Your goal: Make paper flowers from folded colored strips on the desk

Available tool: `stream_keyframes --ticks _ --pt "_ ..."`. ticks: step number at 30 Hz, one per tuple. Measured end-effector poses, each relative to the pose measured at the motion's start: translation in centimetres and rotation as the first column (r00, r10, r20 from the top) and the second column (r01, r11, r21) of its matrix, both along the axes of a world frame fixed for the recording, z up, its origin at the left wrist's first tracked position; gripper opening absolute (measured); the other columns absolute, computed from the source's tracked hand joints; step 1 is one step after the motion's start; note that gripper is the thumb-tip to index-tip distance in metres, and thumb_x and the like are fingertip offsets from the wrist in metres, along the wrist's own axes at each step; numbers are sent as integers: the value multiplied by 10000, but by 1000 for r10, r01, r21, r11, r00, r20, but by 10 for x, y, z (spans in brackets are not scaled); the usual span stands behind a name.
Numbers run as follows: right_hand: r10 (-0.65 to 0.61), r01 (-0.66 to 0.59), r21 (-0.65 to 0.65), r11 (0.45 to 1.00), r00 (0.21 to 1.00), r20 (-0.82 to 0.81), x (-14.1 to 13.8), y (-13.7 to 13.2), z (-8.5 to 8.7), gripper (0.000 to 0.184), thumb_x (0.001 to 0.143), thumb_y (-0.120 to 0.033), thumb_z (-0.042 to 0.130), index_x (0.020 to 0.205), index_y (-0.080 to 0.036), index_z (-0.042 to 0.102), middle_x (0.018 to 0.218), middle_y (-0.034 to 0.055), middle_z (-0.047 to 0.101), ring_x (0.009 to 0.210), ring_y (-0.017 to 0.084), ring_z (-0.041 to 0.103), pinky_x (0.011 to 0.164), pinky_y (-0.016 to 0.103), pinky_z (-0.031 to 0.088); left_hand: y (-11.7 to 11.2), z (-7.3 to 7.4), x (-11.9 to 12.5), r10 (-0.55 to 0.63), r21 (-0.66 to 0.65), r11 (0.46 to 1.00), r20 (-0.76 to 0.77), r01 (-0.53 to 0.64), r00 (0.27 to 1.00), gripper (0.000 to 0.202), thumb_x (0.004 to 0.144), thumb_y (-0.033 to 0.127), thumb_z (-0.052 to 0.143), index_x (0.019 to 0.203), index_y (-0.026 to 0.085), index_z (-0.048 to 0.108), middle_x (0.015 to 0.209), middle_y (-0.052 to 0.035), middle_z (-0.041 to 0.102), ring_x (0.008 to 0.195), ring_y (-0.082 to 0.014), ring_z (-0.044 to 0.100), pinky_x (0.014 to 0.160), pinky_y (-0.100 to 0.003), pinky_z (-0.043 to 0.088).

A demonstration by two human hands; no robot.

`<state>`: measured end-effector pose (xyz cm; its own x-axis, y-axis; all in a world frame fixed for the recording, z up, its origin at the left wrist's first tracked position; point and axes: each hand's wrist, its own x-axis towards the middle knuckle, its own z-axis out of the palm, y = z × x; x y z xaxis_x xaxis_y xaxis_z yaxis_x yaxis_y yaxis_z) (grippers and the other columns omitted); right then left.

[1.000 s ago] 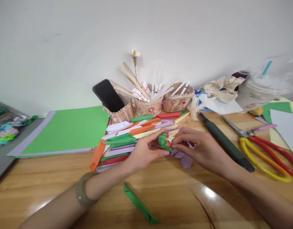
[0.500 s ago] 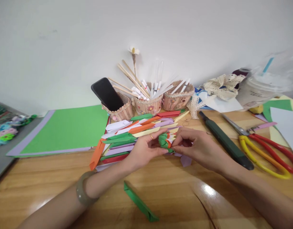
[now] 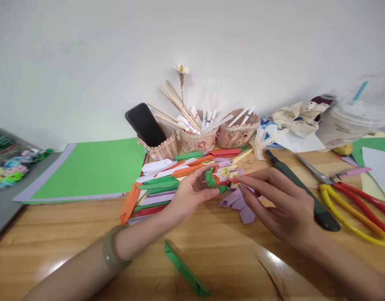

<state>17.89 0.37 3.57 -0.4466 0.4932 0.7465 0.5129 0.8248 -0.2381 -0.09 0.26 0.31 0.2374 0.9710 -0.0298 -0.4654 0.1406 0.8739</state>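
Note:
A small folded-paper model (image 3: 222, 175) in green, orange, red and pale yellow is above the table, in front of the pile of paper strips. My left hand (image 3: 194, 190) holds its green left end between thumb and fingers. At the right end of the model, the fingertips of my right hand (image 3: 274, 200) are pinched close together on its edge; the exact contact is hard to see. Beneath my right hand lies a folded purple paper piece (image 3: 238, 202), partly covered. One green folded strip (image 3: 186, 268) lies alone nearer to me.
Several folded strips (image 3: 157, 184) are piled behind my left hand. Green sheets (image 3: 92, 167) lie at left. Baskets (image 3: 198, 142) with a phone (image 3: 145, 124), sticks and pens stand by the wall. A dark green cutter (image 3: 305, 192), scissors (image 3: 352, 209) and a plastic cup (image 3: 352, 119) are at right.
My right hand has shifted right and its fingers have straightened, uncovering more of the model's yellow part and the purple piece. My left hand still holds the model. The view has shifted slightly.

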Motion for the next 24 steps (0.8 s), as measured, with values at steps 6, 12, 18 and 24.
stream_keyframes --ticks 6,12,18,24 --pt "12 -38 142 989 983 181 0 3 -3 278 793 -93 562 1060 -171 556 769 45 610 633 129 576 519 252 467 -1 4 2 30 -68 997 62 -25 998 456 570 100 747 987 249 638 1141 -3 572 1034 -166 522 797 -254 467" --pt "2 -12 97 995 995 99 -1 3 -3 297 800 -70 539 1073 -186 543 790 53 607 662 133 585 538 253 479 -1 4 2 13 -79 997 52 -8 999 483 569 130 754 1022 239 627 1113 -18 586 1032 -196 536 833 -312 460" --pt "70 -75 57 996 994 84 -1 1 0 240 811 -84 533 1023 -195 549 757 42 595 651 134 576 524 253 478 -2 5 2 -22 -59 998 59 25 998 463 597 146 741 1032 258 629 1124 -14 600 1022 -188 552 833 -302 457" --pt "40 -37 -98 994 999 30 -3 1 -1 231 776 -180 622 995 -199 550 854 61 592 745 161 589 602 285 514 -4 9 0 -98 -5 995 83 99 992 468 630 122 715 1067 257 617 1183 -21 579 1071 -192 531 883 -292 429"
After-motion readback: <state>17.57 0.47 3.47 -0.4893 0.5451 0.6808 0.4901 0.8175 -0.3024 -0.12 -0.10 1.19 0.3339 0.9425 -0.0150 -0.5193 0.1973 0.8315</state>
